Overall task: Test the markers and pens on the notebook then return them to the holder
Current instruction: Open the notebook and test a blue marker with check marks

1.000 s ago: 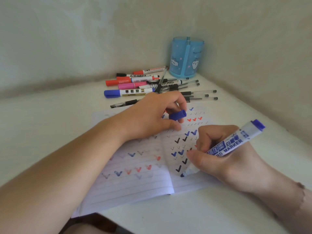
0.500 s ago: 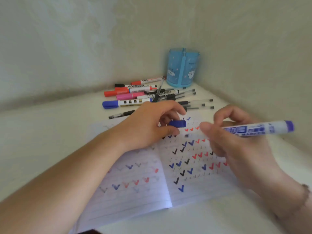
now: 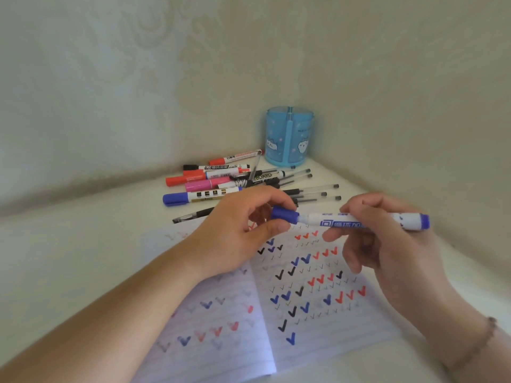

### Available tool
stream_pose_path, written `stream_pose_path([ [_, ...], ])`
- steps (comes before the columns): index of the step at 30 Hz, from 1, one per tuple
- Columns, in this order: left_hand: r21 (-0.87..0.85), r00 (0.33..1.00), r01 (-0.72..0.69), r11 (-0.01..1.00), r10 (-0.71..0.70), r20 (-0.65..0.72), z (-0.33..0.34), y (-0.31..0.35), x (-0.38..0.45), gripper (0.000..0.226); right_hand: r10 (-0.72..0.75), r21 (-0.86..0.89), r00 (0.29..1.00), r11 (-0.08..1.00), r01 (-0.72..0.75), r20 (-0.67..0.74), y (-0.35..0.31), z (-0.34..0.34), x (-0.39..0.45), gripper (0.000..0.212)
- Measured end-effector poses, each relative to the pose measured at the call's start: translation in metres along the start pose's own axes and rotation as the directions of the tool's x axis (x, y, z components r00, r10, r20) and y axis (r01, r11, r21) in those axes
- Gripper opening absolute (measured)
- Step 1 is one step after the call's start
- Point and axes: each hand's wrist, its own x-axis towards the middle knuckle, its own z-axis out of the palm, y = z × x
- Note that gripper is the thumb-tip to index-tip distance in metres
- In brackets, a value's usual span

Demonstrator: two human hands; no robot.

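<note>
- Recapping step: the left hand pinches the blue cap between thumb and fingertips, and the right hand is wrapped around the barrel of the blue whiteboard marker, so both grips are clamped on something, neither is loose.
- The cap looks like it's sitting on the tip end of the marker, held level just above the notebook. Can't tell from here whether it's fully clicked home.
- To do this bit well, I'd say keep cap and barrel in one straight line and push them together along that line. Come in crooked and the tip smears ink inside the cap, or onto a finger.
- Push until it seats. A half-on cap probably dries the marker out, or pops off once it's standing in the holder.
- Keep it lifted off the page while capping. The ticks on the right page look fresh enough to smudge.
- The blue holder sits back in the corner of the counter, well apart from the hands. It looks empty from this angle, though I can't see down inside.
- The pile of markers and pens lies on the counter between notebook and holder. Reaching over it with the capped marker needs a bit of height, I'd guess, so nothing gets knocked rolling.
- Once capped, the right hand alone should manage the drop.
</note>
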Motion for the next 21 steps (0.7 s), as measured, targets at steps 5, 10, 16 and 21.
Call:
stream_pose_path([
  [5, -0.160, 0.996, 0.056, 0.986, -0.045, 0.075, 0.001, -0.002, -0.002, 0.019, 0.035, 0.059, 0.998, 0.998, -0.038, 0.045, -0.002, 0.001, 0.003, 0.017],
  [10, -0.264, 0.999, 0.046, 0.963, -0.049, -0.003, 0.002, -0.003, -0.002, 0.019, 0.032, 0.054, 0.996, 0.998, -0.037, 0.088, 0.000, 0.003, 0.000, 0.025],
  [16, -0.258, 0.999, -0.009, 0.966, -0.003, -0.047, 0.003, -0.002, -0.001, 0.013, -0.025, 0.100, 0.985, 0.995, 0.008, 0.173, 0.006, 0.002, 0.001, 0.024],
  [21, -0.210, 0.999, -0.014, 0.978, 0.007, -0.033, 0.003, -0.002, -0.001, 0.015, -0.073, 0.111, 0.959, 0.993, 0.044, 0.274, 0.012, -0.001, 0.001, 0.038],
])
